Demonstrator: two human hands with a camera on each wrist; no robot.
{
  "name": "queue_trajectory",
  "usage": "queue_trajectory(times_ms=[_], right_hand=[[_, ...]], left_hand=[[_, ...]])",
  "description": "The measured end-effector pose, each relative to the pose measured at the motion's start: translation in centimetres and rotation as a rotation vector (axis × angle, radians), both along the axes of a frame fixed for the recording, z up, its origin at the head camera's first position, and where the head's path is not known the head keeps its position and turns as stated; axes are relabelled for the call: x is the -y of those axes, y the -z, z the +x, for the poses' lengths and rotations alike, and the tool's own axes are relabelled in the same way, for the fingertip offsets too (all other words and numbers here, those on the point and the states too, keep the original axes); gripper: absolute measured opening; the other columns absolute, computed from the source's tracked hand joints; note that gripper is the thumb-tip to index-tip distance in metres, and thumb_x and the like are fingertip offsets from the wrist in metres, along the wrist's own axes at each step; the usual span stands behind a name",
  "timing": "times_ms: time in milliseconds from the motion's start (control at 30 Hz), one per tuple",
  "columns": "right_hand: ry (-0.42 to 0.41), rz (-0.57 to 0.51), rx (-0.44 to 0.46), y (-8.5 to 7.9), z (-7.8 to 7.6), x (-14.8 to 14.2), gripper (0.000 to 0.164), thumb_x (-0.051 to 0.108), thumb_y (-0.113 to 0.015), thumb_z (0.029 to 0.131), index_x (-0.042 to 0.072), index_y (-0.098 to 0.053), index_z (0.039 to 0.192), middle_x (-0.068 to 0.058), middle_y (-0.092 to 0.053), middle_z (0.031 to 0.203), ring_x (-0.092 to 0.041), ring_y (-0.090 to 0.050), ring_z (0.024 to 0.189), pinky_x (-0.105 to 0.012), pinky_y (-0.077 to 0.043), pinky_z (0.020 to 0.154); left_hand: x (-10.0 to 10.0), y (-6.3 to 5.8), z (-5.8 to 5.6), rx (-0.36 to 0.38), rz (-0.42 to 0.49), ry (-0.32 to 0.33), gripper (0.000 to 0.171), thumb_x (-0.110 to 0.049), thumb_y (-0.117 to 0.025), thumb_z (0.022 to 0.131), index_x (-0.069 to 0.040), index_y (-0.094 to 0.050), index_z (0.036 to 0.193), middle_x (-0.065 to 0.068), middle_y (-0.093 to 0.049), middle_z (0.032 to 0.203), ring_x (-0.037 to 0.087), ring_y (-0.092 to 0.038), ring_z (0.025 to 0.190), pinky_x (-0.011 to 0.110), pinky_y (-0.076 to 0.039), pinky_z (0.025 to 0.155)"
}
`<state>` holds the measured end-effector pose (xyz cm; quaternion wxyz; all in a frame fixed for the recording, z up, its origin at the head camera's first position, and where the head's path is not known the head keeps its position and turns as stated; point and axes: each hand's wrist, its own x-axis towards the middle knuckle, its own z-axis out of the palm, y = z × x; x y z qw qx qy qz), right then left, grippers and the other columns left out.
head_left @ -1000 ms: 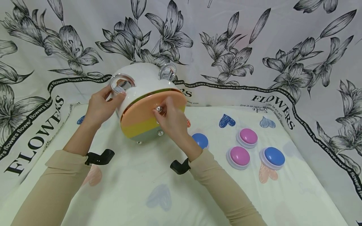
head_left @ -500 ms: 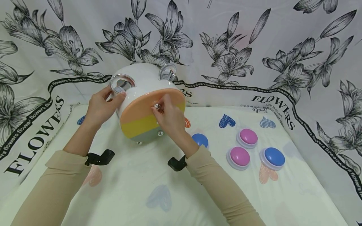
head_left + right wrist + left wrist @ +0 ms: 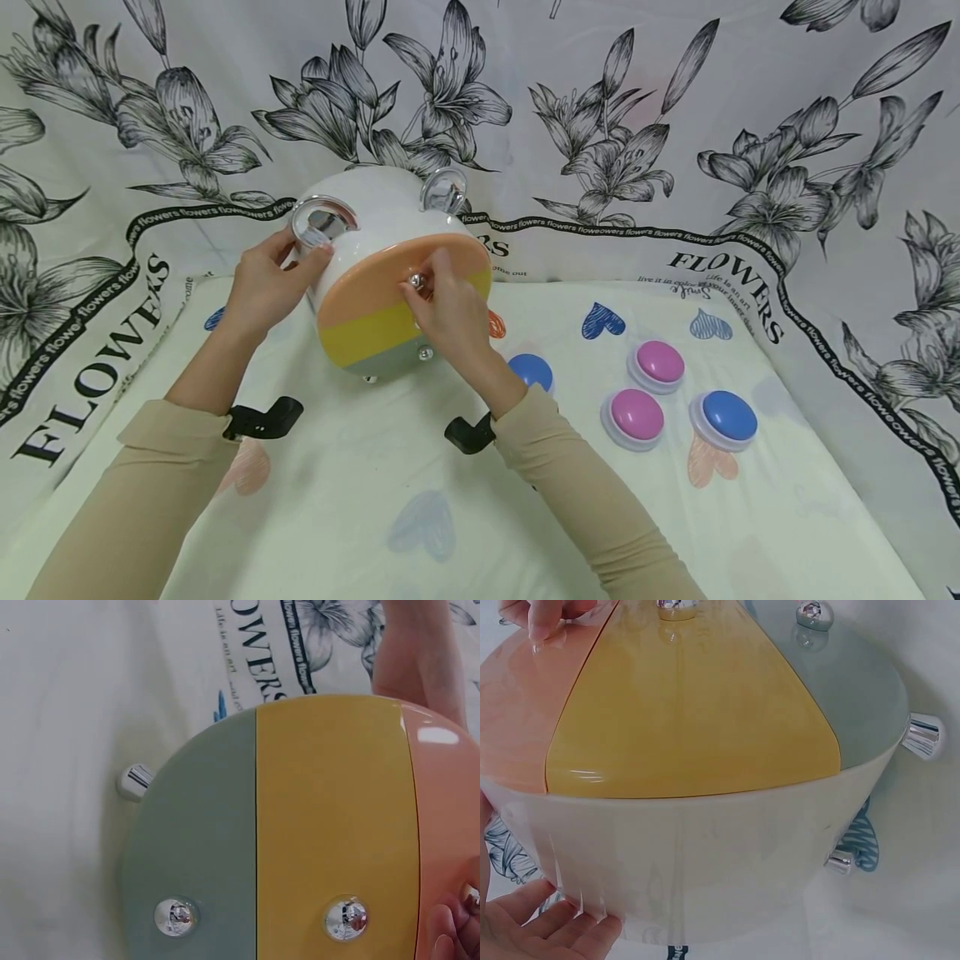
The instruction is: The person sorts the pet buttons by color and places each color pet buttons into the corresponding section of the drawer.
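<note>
Right hand [image 3: 450,312] pinches a small silver knob [image 3: 414,282] on the orange stripe of the clock's back panel [image 3: 390,312], thumb and fingers curled together around it. Left hand [image 3: 266,279] wraps around the side of the white clock [image 3: 375,208], its fingers pressed against the body just below one of the two shiny bells [image 3: 322,221] on top; the second bell [image 3: 444,190] sits on the far side of the clock's top. The clock stands near the back of the bench [image 3: 375,467], tipped so that its back faces the person, and this back is split into three stripes: orange on top, yellow in the middle, grey-green at the bottom. From the right wrist view, a second knob [image 3: 346,917] shows on the yellow stripe and a third knob [image 3: 175,916] on the grey-green one, with a silver foot [image 3: 135,781] sticking out from the clock's lower edge. From the left wrist view, the fingers of the left hand [image 3: 547,930] cup the white wall of the clock from beneath. To the right of the clock, four round push buttons lie on the heart-printed cloth: a blue one [image 3: 531,371] closest to the clock and partly behind the right wrist, then two pink ones [image 3: 660,362] [image 3: 636,415], and another blue one [image 3: 727,417] farthest from the clock. Behind the clock hangs a curtain [image 3: 675,125] with black flower prints.
</note>
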<state>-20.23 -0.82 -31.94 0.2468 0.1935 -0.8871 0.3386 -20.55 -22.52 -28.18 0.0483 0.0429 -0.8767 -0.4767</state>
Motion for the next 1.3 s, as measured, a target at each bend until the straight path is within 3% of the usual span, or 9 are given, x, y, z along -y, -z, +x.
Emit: queue_trajectory(times_ms=[433, 700, 1033, 1300], right_hand=[[-0.010, -0.007, -0.035, 1.1, -0.3, -0.6, 0.029, 0.034, -0.065, 0.086, 0.012, -0.047, 0.094, 0.003, -0.064, 0.078, -0.007, -0.052, 0.053, -0.015, -0.031, 0.039], [-0.028, -0.026, -0.130, 2.7, -0.2, -1.1, 0.023, 0.023, -0.067, 0.083, 0.010, -0.054, 0.096, 0.001, -0.063, 0.087, -0.010, -0.061, 0.072, -0.014, -0.048, 0.057], [0.023, 0.051, -0.062, 5.2, 0.3, -1.2, 0.023, 0.027, -0.066, 0.083, 0.012, -0.057, 0.098, 0.002, -0.061, 0.089, -0.011, -0.060, 0.079, -0.019, -0.050, 0.063], [-0.003, 0.033, 0.016, 6.4, 0.3, -1.0, 0.023, 0.030, -0.067, 0.082, 0.015, -0.056, 0.096, 0.005, -0.062, 0.089, -0.008, -0.060, 0.080, -0.017, -0.050, 0.063]], left_hand=[[0.1, 0.2, -0.2, -0.015, 0.012, 0.005, 0.074, -0.055, -0.051, 0.086, -0.020, -0.027, 0.146, 0.000, -0.021, 0.153, 0.018, -0.015, 0.141, 0.043, -0.033, 0.107], [0.1, 0.0, -0.1, 0.000, 0.011, -0.003, 0.075, -0.056, -0.050, 0.086, -0.020, -0.025, 0.147, 0.000, -0.018, 0.153, 0.020, -0.016, 0.141, 0.044, -0.033, 0.106], [0.0, 0.0, 0.0, 0.000, 0.028, -0.001, 0.076, -0.055, -0.051, 0.086, -0.016, -0.026, 0.147, 0.001, -0.019, 0.153, 0.018, -0.015, 0.141, 0.042, -0.033, 0.108], [0.1, 0.1, 0.0, 0.001, 0.027, 0.002, 0.077, -0.055, -0.052, 0.085, -0.017, -0.026, 0.147, 0.001, -0.018, 0.153, 0.018, -0.015, 0.141, 0.042, -0.033, 0.108]])
